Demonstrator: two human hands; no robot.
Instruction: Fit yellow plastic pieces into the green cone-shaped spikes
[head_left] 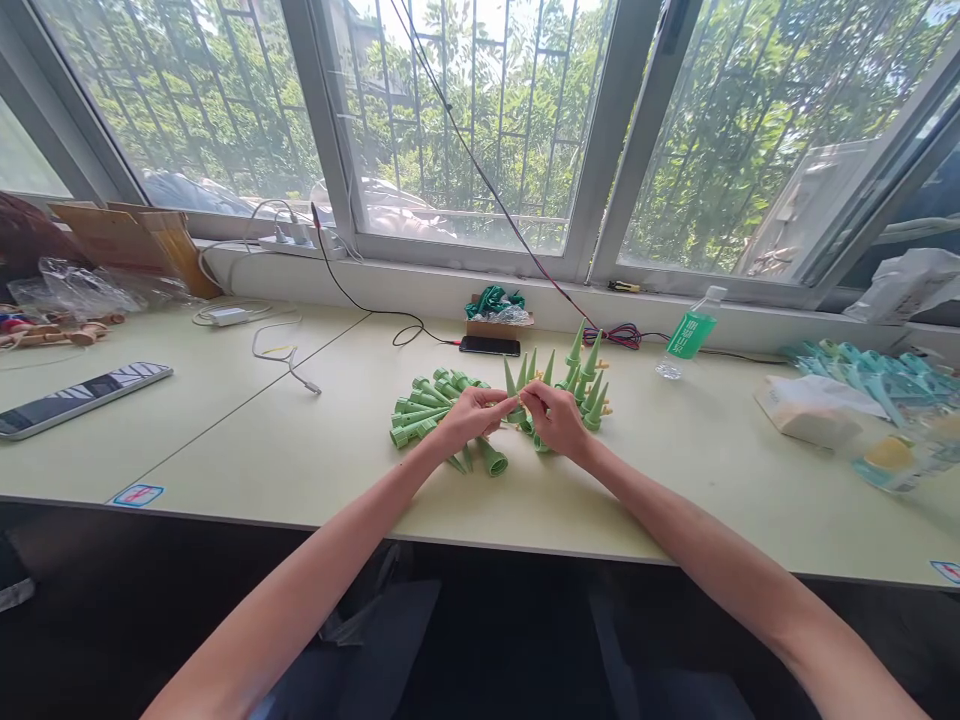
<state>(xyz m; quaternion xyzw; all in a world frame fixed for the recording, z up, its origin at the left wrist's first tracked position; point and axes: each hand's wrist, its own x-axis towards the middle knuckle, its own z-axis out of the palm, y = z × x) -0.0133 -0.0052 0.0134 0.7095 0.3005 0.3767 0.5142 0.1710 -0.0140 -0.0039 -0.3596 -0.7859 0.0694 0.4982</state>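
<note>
My left hand (474, 416) is closed around a green plastic watering spike (509, 378), whose pointed tip seems to stick up beyond the fingers. Against it, my right hand (556, 414) pinches at the left fingertips; what lies in that pinch is too small and covered to make out. Left of my hands lies a fan of green spikes (414, 418) with their ribbed caps outward. One open-ended green spike (495, 460) points toward me below the left hand. Upright spikes (589, 362) with small yellow valves (606, 410) stand close behind and right of the right hand.
Behind the spikes are a black phone (490, 346) and a small box (501, 326) of green items. A water bottle (688, 334), a tissue pack (819, 410) and blue-green spikes (862, 370) stand right. Cables (289, 360) and a long patterned device (86, 398) lie left.
</note>
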